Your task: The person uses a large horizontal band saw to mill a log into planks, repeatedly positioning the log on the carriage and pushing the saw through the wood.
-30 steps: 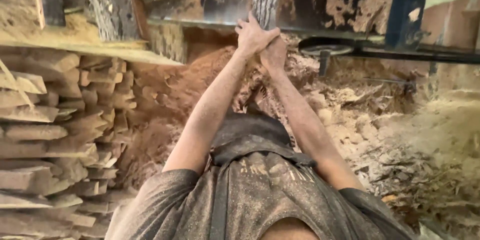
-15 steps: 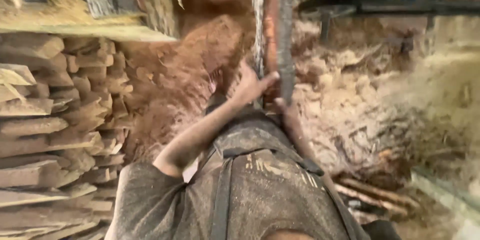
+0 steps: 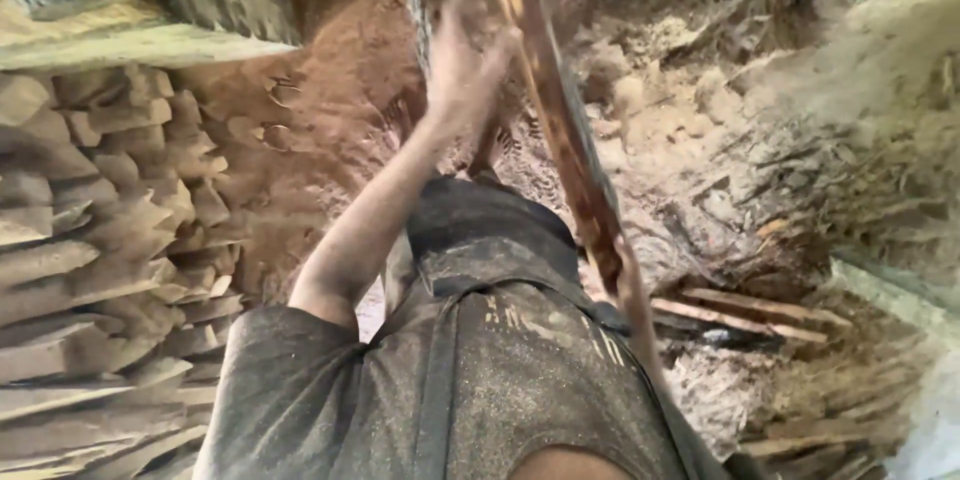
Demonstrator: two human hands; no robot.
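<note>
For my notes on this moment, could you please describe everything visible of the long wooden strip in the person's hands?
The wooden strip is a long, thin offcut, reddish-brown with a rough, bark-like surface, blurred by motion. It slants from the top centre down towards the lower right, above the sawdust-covered ground. The left hand is against its upper part; the right hand is hidden behind it.

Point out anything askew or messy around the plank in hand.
The long bark-edged plank slants steeply past the left hand. Offcuts lie scattered loose in sawdust, unlike the stacked slabs at left.
</note>
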